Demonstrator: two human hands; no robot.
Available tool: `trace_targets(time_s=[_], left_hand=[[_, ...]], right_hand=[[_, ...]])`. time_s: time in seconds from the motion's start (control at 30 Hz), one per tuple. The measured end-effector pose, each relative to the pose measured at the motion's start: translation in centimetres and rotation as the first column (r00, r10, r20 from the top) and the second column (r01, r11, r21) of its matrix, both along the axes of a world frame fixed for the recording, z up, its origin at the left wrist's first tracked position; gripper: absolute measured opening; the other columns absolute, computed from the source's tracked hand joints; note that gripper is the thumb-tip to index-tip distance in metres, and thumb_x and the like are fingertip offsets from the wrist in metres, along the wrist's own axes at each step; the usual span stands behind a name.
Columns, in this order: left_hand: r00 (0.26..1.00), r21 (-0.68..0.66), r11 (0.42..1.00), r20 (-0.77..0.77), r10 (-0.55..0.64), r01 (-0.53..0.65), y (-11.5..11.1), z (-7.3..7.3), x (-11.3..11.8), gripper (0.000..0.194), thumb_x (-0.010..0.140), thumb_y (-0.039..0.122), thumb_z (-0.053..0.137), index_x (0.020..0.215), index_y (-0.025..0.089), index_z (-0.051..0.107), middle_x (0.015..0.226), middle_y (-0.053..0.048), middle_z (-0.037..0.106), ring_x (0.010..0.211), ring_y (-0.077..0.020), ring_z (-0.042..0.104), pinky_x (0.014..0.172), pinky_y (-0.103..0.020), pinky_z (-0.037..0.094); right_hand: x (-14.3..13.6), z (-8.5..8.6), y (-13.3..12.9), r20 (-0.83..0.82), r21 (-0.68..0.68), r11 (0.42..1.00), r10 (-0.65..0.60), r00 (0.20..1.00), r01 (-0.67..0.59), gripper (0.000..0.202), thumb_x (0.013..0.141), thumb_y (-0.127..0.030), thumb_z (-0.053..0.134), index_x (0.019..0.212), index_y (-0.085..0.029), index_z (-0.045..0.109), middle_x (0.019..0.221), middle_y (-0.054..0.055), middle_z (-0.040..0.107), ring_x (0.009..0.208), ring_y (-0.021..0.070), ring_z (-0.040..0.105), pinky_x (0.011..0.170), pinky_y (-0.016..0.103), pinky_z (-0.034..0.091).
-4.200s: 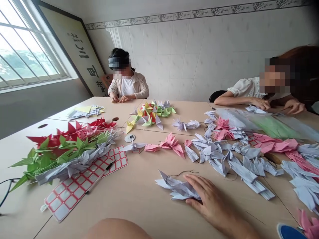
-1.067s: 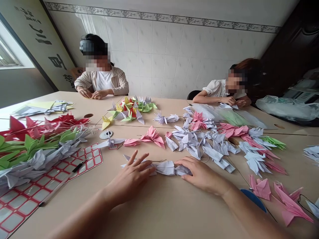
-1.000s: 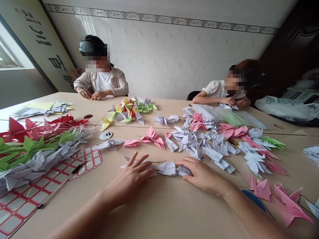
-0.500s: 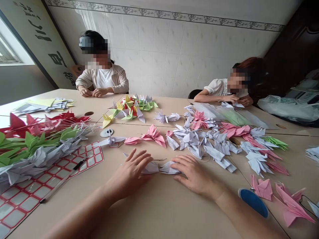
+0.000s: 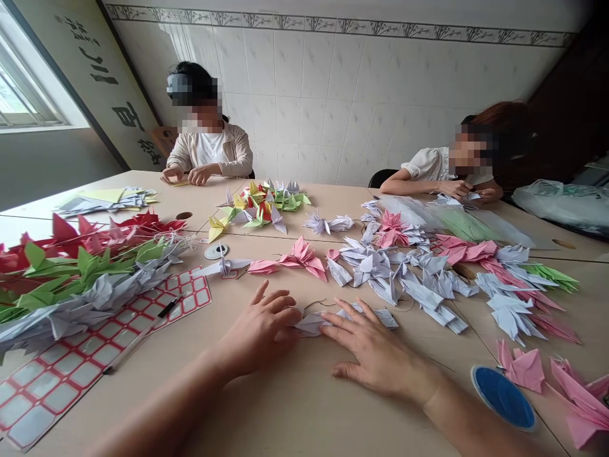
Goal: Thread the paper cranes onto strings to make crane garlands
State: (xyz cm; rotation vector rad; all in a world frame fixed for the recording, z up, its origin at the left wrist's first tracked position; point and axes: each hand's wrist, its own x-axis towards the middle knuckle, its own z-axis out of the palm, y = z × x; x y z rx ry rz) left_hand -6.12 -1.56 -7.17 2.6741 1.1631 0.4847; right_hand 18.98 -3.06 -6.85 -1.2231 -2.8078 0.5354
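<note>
Pale folded paper cranes (image 5: 310,324) lie in a row on the table in front of me, partly covered by my hands. My left hand (image 5: 264,327) rests at the row's left end, fingers apart and a little bent, its thumb side blurred. Across the right part of the row stretches my right hand (image 5: 368,349), palm down, with fingers spread and thumb apart. A thin thread (image 5: 318,303) curls just behind the row. Beyond my hands sit a pink paper crane (image 5: 304,259) and a heap of pale cranes (image 5: 368,266).
Strings of red, green and pale cranes (image 5: 90,270) lie left, over a red-grid label sheet (image 5: 76,358) with a pen (image 5: 143,333). A blue round spool (image 5: 503,397) and pink cranes (image 5: 523,368) are at right. Two people (image 5: 209,149) sit opposite, hands on small papers.
The view has shifted slightly left. My right hand has spread its fingers and lies over the paper row; the gap between the pale pieces no longer shows. My left hand's fingers have bent more.
</note>
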Motion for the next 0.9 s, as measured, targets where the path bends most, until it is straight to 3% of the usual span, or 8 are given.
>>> trace_targets(time_s=[0.17,0.3,0.43,0.57,0.77,0.9], left_hand=[[0.988,0.027,0.987,0.023,0.155,-0.156,0.4,-0.2,-0.6,0.029,0.071,0.006,0.049,0.094,0.023,0.053,0.104,-0.004,0.065,0.117,-0.0248,0.053,0.113,-0.06,0.01],[0.982,0.021,0.982,0.04,0.186,-0.187,0.9,-1.1,-0.8,0.026,0.071,0.004,0.046,0.09,0.021,0.05,0.093,-0.004,0.062,0.097,-0.0215,0.06,0.11,-0.06,0.019],[0.994,-0.004,0.996,0.056,0.089,-0.089,0.9,-1.4,-0.5,0.023,0.074,0.003,0.046,0.086,0.022,0.05,0.089,0.0,0.063,0.088,-0.0153,0.061,0.111,-0.049,0.027],[0.997,-0.008,1.0,0.075,-0.002,0.003,0.5,-1.2,-0.2,0.03,0.075,-0.002,0.04,0.087,0.023,0.051,0.091,0.002,0.066,0.091,-0.0129,0.062,0.113,-0.044,0.025],[0.994,0.007,0.999,0.101,-0.042,0.041,0.4,-1.0,0.0,0.034,0.071,-0.004,0.037,0.086,0.023,0.053,0.091,0.001,0.068,0.091,-0.0122,0.063,0.111,-0.04,0.031],[0.995,0.034,0.999,0.1,0.004,-0.008,0.7,-1.2,-0.3,0.032,0.071,-0.003,0.039,0.082,0.023,0.054,0.084,0.002,0.067,0.083,-0.013,0.063,0.109,-0.041,0.033]], right_hand=[[0.4,0.1,0.3,-0.012,0.085,0.994,-0.073,0.997,0.074,0.05,0.087,-0.055,0.052,0.119,-0.018,0.062,0.132,0.013,0.058,0.134,0.0346,0.037,0.112,0.06,0.019],[0.3,-0.1,0.2,-0.026,0.177,0.979,-0.096,0.995,0.099,0.043,0.087,-0.051,0.056,0.112,-0.016,0.064,0.118,0.014,0.063,0.123,0.0323,0.049,0.112,0.059,0.02],[0.0,-0.4,0.0,-0.025,0.168,0.985,-0.021,0.999,0.025,0.061,0.086,-0.054,0.055,0.137,-0.021,0.048,0.145,0.015,0.045,0.137,0.0363,0.031,0.111,0.063,0.019],[0.0,-0.5,-0.1,-0.035,0.064,0.995,0.077,0.996,-0.075,0.072,0.085,-0.063,0.049,0.145,-0.024,0.037,0.153,0.01,0.032,0.143,0.0353,0.015,0.112,0.064,0.012],[-0.3,-0.2,-0.4,-0.055,0.022,0.996,0.085,0.995,-0.084,0.063,0.082,-0.06,0.057,0.132,-0.023,0.054,0.155,0.009,0.027,0.145,0.034,0.01,0.114,0.061,0.008],[-0.4,-0.1,-0.4,-0.055,-0.023,0.997,0.073,0.996,-0.074,0.062,0.079,-0.064,0.057,0.125,-0.022,0.058,0.152,0.009,0.036,0.144,0.0339,0.013,0.115,0.06,0.007]])
